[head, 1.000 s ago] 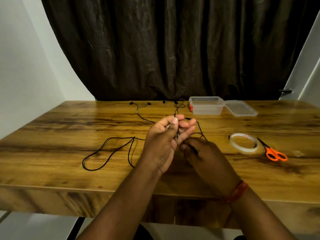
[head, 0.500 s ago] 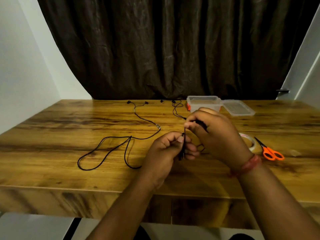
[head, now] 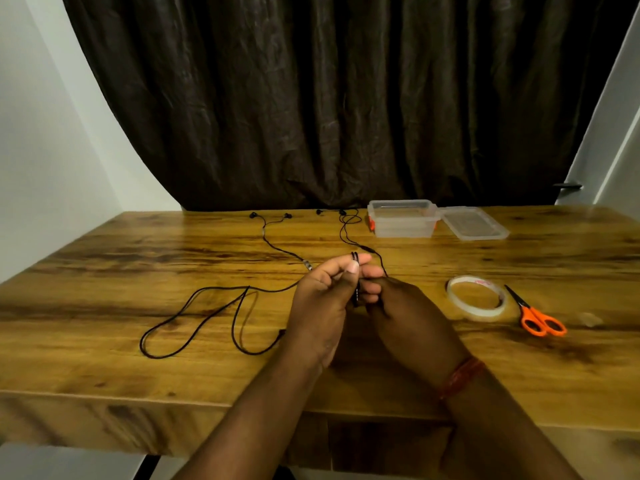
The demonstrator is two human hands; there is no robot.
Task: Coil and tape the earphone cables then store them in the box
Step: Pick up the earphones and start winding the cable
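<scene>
Partly hidden, earphone cable (head: 356,271) wound upright round left hand (head: 323,299) fingers, right hand (head: 407,317) pinching it, grip detail unclear, cable trailing far toward box (head: 401,219) on table (head: 104,306).

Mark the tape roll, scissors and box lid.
tape roll (head: 454,296), head view, left side of the ring
scissors (head: 542,324), head view, orange handles
box lid (head: 473,227), head view, middle of the clear lid

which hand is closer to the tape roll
Right. The right hand sits just beside the tape roll; the left hand is beyond it, farther from the roll.
</scene>
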